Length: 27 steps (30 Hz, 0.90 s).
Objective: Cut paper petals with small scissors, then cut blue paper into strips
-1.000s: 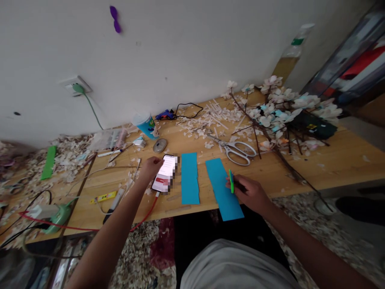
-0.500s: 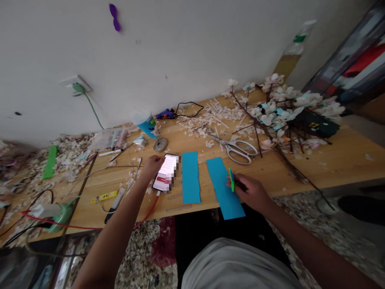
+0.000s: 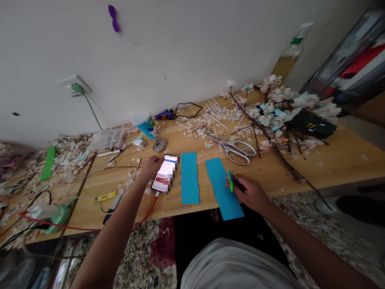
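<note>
My left hand (image 3: pixel 152 166) is closed at the upper left edge of a lit phone (image 3: pixel 164 174); whether anything is between its fingers is hidden. In my right hand (image 3: pixel 248 190) is a small bright green tool (image 3: pixel 230 180), held over the right-hand blue strip (image 3: pixel 224 192), which lies slanted and juts past the table's front edge. Another blue strip (image 3: pixel 189 178), upright in view with an uneven right side, lies between the phone and the slanted one. Silver scissors (image 3: pixel 237 150) rest behind the slanted strip, their handles toward the right.
Flowered branches (image 3: pixel 279 108) cover the table's right part, near a bottle (image 3: pixel 287 58). Behind the phone stand a blue cup (image 3: pixel 146 125) and a round grey lid (image 3: pixel 159 145). A red cable (image 3: pixel 150 210) runs from the phone. A yellow cutter packet (image 3: pixel 104 197) lies left.
The phone's screen now shows a blue band near its top. Both hands keep nearly the same places, and the whole view has shifted slightly.
</note>
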### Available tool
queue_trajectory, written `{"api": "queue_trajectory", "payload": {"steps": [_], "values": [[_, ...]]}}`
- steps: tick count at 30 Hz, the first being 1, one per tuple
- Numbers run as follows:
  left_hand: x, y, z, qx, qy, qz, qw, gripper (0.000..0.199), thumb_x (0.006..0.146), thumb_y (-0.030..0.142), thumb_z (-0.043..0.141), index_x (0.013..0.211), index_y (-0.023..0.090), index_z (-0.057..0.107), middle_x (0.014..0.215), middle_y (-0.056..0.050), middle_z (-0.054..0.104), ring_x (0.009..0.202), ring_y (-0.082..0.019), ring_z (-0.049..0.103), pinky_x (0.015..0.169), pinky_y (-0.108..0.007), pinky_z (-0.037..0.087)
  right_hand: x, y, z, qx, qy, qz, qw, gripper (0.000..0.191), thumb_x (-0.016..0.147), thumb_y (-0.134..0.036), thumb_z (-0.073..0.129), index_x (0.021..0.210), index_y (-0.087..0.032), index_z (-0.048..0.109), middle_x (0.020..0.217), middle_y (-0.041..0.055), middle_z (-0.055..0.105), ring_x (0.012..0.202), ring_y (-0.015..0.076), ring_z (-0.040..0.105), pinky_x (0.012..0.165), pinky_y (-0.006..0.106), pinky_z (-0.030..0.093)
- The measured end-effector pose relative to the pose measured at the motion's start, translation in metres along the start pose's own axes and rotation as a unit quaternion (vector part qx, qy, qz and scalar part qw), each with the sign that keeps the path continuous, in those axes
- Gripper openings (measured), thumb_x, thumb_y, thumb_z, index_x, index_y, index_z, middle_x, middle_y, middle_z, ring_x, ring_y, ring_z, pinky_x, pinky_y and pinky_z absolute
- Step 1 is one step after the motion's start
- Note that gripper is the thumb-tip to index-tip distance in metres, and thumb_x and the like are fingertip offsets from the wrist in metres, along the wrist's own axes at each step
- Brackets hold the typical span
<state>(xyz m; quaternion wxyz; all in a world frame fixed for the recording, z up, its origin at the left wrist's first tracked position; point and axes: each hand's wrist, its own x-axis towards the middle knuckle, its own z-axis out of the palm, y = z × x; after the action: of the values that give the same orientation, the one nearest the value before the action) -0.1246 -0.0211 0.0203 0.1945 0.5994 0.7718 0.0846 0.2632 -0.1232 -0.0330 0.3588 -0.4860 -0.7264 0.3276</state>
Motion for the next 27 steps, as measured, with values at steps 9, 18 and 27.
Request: {"api": "queue_trajectory", "payload": {"steps": [9, 18, 27], "values": [[-0.021, -0.002, -0.011, 0.001, -0.105, 0.088, 0.991, 0.06, 0.068, 0.052, 0.07, 0.114, 0.015, 0.06, 0.111, -0.011, 0.065, 0.097, -0.027, 0.06, 0.078, -0.032, 0.047, 0.0, -0.001, 0.0, -0.003, 0.001, -0.003, 1.0, 0.02, 0.089, -0.035, 0.058, 0.103, -0.021, 0.065, 0.095, 0.0067, 0.071, 0.085, 0.022, 0.068, 0.076, 0.033, 0.055], [-0.03, 0.005, -0.011, 0.089, -0.065, 0.095, 0.989, 0.057, 0.07, 0.051, 0.07, 0.114, 0.015, 0.059, 0.118, -0.016, 0.061, 0.116, -0.034, 0.052, 0.097, -0.041, 0.04, 0.001, -0.002, 0.0, -0.01, -0.006, -0.003, 1.0, 0.019, 0.091, -0.038, 0.057, 0.099, -0.021, 0.063, 0.087, 0.006, 0.069, 0.084, 0.0217, 0.067, 0.075, 0.032, 0.055], [-0.201, -0.006, 0.033, -0.041, 0.237, 0.117, 0.964, 0.042, 0.092, 0.034, 0.041, 0.134, 0.037, 0.049, 0.118, -0.012, 0.058, 0.116, -0.03, 0.053, 0.099, -0.05, 0.044, -0.057, -0.005, -0.02, -0.022, 0.035, -0.043, 0.998, 0.02, 0.091, -0.047, 0.053, 0.097, -0.033, 0.066, 0.086, 0.0056, 0.069, 0.077, 0.0235, 0.069, 0.071, 0.038, 0.058]]}}
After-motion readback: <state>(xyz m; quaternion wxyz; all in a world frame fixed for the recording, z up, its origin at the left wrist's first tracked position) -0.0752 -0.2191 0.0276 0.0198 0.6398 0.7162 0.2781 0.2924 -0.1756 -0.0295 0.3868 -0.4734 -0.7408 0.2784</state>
